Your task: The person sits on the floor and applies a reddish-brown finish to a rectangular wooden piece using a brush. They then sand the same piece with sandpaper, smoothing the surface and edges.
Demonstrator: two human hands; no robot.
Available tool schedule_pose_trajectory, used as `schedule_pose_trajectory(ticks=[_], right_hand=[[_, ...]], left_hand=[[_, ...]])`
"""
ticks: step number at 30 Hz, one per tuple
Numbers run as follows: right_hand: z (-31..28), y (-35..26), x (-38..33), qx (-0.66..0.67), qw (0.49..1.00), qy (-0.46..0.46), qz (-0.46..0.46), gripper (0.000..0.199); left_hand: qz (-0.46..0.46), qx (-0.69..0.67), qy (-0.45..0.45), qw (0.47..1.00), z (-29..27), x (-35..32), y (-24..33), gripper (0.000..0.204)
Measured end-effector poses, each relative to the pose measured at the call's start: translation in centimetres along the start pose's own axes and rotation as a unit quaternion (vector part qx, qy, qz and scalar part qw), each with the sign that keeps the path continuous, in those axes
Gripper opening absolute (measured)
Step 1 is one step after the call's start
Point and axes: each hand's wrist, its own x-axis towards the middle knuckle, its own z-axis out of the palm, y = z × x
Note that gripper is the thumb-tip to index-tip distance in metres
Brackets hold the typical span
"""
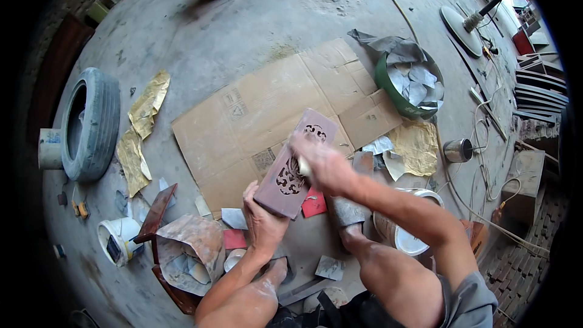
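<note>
A purplish-brown carved wooden panel (280, 189) with cut-out scrollwork lies tilted across my front, over the near part of a flattened cardboard sheet (243, 127). My left hand (265, 222) is closed around its lower left end. Over the panel's middle is my right hand (325, 164), smeared by motion. A small pale pad (303, 166) shows under its fingers, pressed to the carved face; its exact kind is unclear. Scraps of red and grey sandpaper (314, 203) lie by the panel's lower end.
To the left are a tyre (104, 124), crumpled yellow paper (146, 109), a white bucket (120, 237) and a paper-filled sack (194, 249). At the right stand a green tub (392, 88) of paper scraps, a metal can (458, 150), cables (449, 176) and a white bucket (410, 237).
</note>
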Motion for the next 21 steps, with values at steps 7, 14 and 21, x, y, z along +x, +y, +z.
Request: schedule_pose_trajectory(ticks=[7,14,21], right_hand=[[-1.9,-1.4,1.9,0.007,1.0,0.022,-0.009,0.066],[-1.9,-6.3,0.0,0.091,0.984,-0.107,-0.113,0.073],[-1.6,-3.7,-1.3,0.06,0.994,-0.092,-0.027,0.076]], left_hand=[[-0.047,-0.033,-0.03,0.998,-0.6,0.2,0.7,0.092],[-0.048,-0.011,-0.035,0.998,-1.1,-0.4,-0.3,0.093],[-0.073,0.005,-0.032,0.997,-1.1,-0.6,-0.5,0.092]])
